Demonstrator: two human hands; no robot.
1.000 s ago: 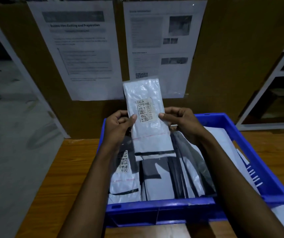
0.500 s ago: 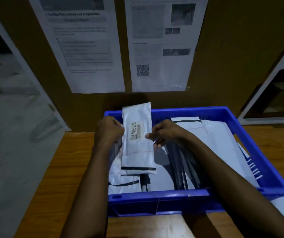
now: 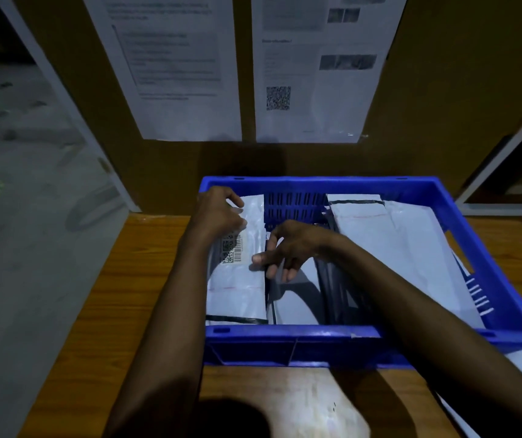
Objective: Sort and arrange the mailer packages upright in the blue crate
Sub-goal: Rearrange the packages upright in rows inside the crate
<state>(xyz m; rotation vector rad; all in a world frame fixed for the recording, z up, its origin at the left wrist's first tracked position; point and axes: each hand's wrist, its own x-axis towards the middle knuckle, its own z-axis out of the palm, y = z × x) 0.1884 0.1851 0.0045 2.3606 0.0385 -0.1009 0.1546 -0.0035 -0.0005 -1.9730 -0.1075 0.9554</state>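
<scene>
Mailer package [image 3: 237,289], raised above the blue crate [image 3: 300,338] a second ago, now leans in its left end, the left hand [image 3: 218,213] pinching its top edge with curled fingers, the right hand [image 3: 285,251] touching its side with loose fingers: seemingly one more filed.

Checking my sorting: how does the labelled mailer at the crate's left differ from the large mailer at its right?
The labelled mailer is narrow and shows a barcode label; the large mailer is wider and shows none. The left hand grips the labelled mailer's top; no hand holds the large mailer. Both are pale, in the blue crate.
</scene>
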